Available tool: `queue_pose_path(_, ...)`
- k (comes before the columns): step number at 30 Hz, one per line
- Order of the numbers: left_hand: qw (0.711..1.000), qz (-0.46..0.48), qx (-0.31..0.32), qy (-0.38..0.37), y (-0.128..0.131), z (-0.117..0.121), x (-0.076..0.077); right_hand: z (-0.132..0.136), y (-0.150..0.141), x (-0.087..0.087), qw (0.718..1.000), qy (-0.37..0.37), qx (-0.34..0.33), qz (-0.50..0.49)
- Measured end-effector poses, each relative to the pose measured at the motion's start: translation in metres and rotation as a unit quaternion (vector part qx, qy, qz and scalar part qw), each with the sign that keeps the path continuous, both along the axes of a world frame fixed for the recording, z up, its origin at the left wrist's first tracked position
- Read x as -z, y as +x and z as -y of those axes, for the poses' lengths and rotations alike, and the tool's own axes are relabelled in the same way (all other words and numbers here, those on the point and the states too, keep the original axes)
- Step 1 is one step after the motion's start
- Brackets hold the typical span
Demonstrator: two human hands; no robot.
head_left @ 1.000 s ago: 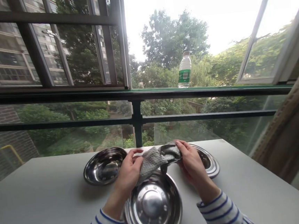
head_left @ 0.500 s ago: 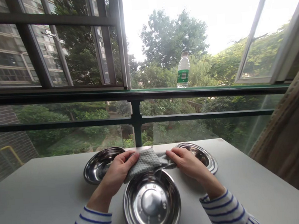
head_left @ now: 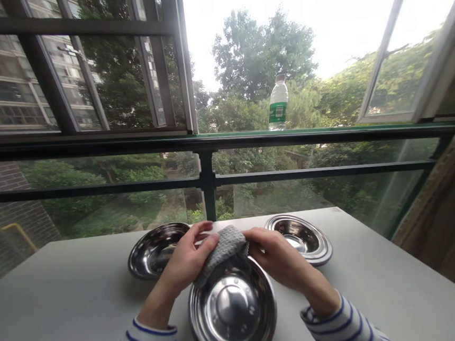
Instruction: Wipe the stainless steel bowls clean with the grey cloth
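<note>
The left hand (head_left: pixel 185 259) pinches a grey cloth (head_left: pixel 224 247) between thumb and fingers, and the right hand (head_left: pixel 277 254) grips its other end. The cloth is above the far rim of the near bowl (head_left: pixel 234 310), which rests on the white surface (head_left: pixel 88 310). The left bowl (head_left: pixel 151 254) sits beyond the left hand, the right bowl (head_left: pixel 307 238) beyond the right.

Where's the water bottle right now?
In the head view, the bottle stands upright on the railing ledge, right of centre, left of the open right-hand window.
</note>
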State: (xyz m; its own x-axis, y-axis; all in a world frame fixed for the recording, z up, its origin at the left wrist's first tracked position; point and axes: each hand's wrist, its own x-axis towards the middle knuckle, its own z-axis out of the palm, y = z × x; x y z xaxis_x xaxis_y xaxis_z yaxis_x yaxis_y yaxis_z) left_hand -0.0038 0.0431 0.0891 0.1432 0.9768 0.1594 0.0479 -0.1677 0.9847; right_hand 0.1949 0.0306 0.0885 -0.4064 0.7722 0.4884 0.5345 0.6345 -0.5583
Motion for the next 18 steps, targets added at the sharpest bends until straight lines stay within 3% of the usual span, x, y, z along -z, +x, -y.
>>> queue_pose_path(3, 0.992, -0.064, 0.083, 0.075, -0.005, 0.005, -0.001, 0.004, 0.004, -0.003, 0.999, 0.004, -0.015, 0.039)
queue_pose_path(5, 0.976, -0.125, 0.163, 0.07, -0.005, 0.01, -0.004, 0.007, 0.004, -0.003, 0.999, -0.001, -0.029, 0.039)
queue_pose_path(7, 0.968, -0.16, 0.189, 0.049, -0.004, 0.014, -0.008, 0.008, 0.003, -0.003, 0.999, -0.021, -0.034, 0.024)
queue_pose_path(13, 0.984, -0.137, 0.107, 0.034, -0.011, 0.011, -0.015, 0.008, 0.014, -0.01, 0.995, -0.055, -0.052, -0.064)
queue_pose_path(18, 0.988, -0.131, 0.075, 0.044, -0.014, 0.009, -0.015, 0.012, 0.034, -0.018, 0.993, -0.08, -0.079, -0.028)
